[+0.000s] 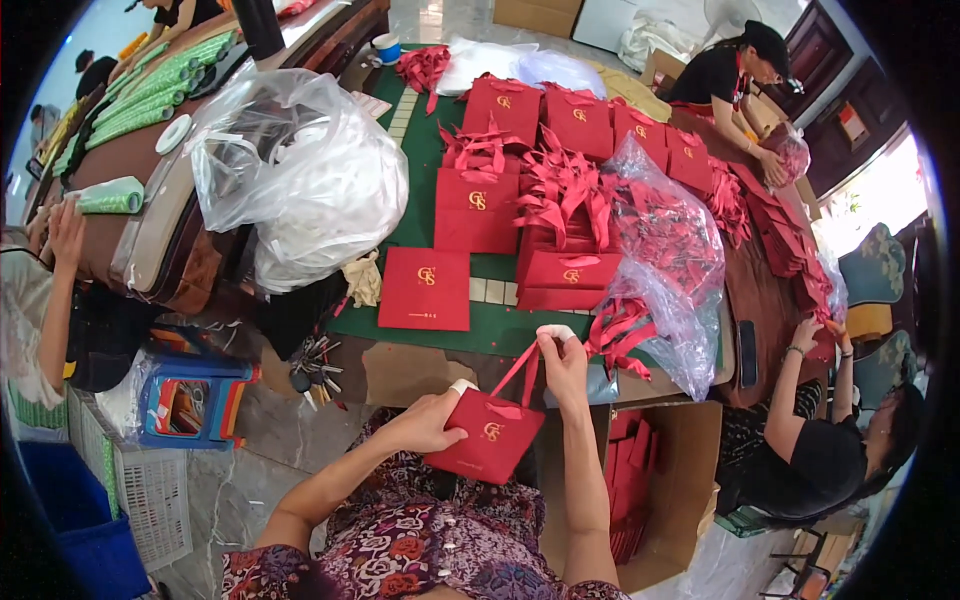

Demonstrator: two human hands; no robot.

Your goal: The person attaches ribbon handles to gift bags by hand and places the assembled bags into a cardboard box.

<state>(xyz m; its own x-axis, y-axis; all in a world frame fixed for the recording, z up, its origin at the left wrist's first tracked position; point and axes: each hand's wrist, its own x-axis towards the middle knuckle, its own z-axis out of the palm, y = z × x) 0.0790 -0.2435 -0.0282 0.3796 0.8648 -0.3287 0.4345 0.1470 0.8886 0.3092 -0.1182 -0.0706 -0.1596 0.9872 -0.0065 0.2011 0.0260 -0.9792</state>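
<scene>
From here I see a small red paper bag [482, 452], gold emblem [492, 431] on its front, tilted above flowered clothing [430, 535]. The left hand [428, 422] pinches its upper left edge; the right hand [565, 368] pinches its raised ribbon handle [530, 380]. Beyond, larger red bags [425, 300] lie on a green mat [355, 322].

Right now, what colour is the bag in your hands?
The bag is red with gold print, clearest in head view.

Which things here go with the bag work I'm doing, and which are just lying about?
Likely part of it:
- held bag
- its ribbon
- table bags
- carton of bags

Apparently just lying about:
- phone
- blue bin
- white crate
</scene>
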